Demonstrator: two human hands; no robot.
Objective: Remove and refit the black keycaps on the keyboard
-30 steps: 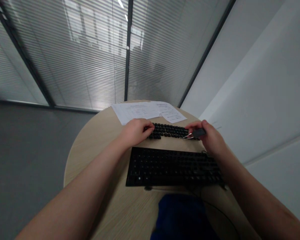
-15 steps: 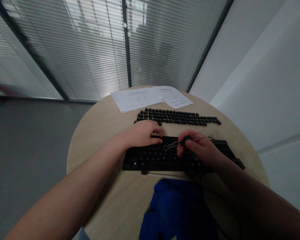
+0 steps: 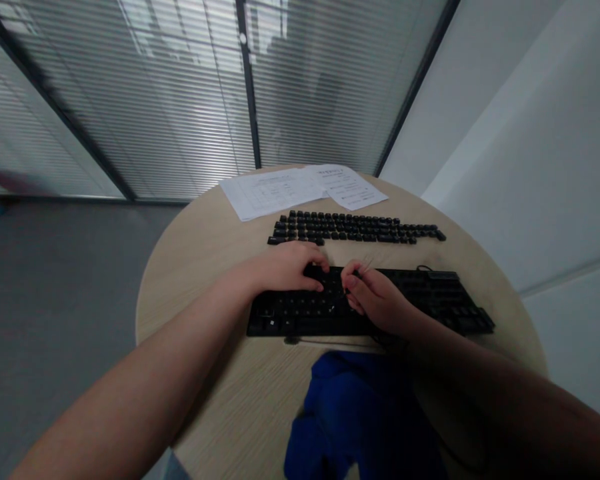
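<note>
The left hand (image 3: pixel 293 268), half-open and apparently empty, lay at a keyboard (image 3: pixel 430 297); the right (image 3: pixel 377 301) curled round a mostly hidden wire tool (image 3: pixel 367 264). Keycaps (image 3: pixel 350 227) stood beyond.

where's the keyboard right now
In the head view, the keyboard lies right of centre on the table, beneath the left hand and right hand, between the rows of loose keys and the blue cloth.

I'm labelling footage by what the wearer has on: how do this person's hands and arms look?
The left hand and right hand are ungloved, and both forearms are bare, with no sleeve in view. No watch, bracelet or ring can be made out, though some fingers are partly hidden.
</note>
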